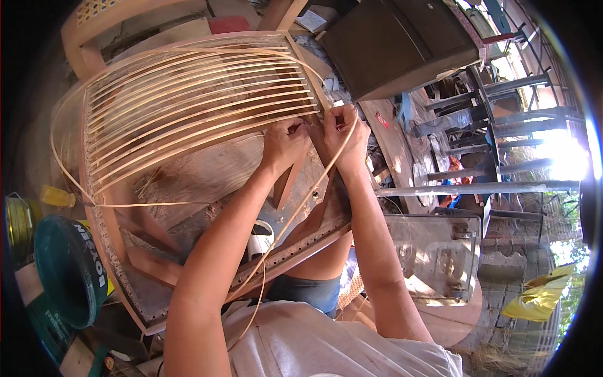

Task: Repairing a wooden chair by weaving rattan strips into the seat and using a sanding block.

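A wooden seat frame, strung with several parallel pale cane strips, lies before me, with holes along its edges. My left hand is closed at the inner edge below the last strung strip; what its fingertips hold is hidden. Beside it my right hand pinches a long loose cane strand by the right rail; the strand runs down across the frame to my lap. A yellow tool handle rests at the frame's left side. Under the frame is a white object, partly hidden.
Green buckets stand at left. A dark brown box-like piece is at upper right, above wooden boards and dark metal bars. A glass panel lies right of my arm, near a yellow bag.
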Action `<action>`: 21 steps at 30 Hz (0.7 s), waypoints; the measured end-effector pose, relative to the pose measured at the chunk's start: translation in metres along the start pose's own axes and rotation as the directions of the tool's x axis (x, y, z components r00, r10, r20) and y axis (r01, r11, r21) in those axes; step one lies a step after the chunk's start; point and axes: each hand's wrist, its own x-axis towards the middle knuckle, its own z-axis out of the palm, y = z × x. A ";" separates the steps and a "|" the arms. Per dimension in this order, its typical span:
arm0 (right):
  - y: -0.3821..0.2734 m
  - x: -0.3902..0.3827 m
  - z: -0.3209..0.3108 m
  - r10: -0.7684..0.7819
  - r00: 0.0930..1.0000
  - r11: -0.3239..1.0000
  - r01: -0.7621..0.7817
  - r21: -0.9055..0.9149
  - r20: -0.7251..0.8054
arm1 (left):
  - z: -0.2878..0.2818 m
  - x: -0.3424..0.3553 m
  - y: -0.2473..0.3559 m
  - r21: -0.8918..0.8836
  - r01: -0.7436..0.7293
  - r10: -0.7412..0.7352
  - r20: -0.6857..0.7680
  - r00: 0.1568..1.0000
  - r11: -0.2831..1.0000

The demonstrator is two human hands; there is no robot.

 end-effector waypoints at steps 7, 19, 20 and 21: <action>-0.002 0.003 0.000 0.052 0.999 0.998 -0.052 -0.020 -0.013 | 0.001 0.006 -0.003 -0.004 0.015 -0.015 0.021 1.000 1.000; 0.004 0.005 0.006 -0.098 0.995 0.991 0.098 -0.089 0.007 | -0.001 0.009 0.000 -0.007 0.036 -0.036 0.062 0.997 0.999; 0.005 0.005 0.006 -0.084 0.996 0.993 0.085 -0.079 0.012 | 0.000 0.010 -0.001 0.007 0.078 -0.078 0.067 0.995 0.997; 0.005 0.006 0.006 -0.089 0.996 0.993 0.089 -0.081 0.010 | 0.000 0.010 -0.001 0.013 0.125 -0.125 0.059 0.990 0.992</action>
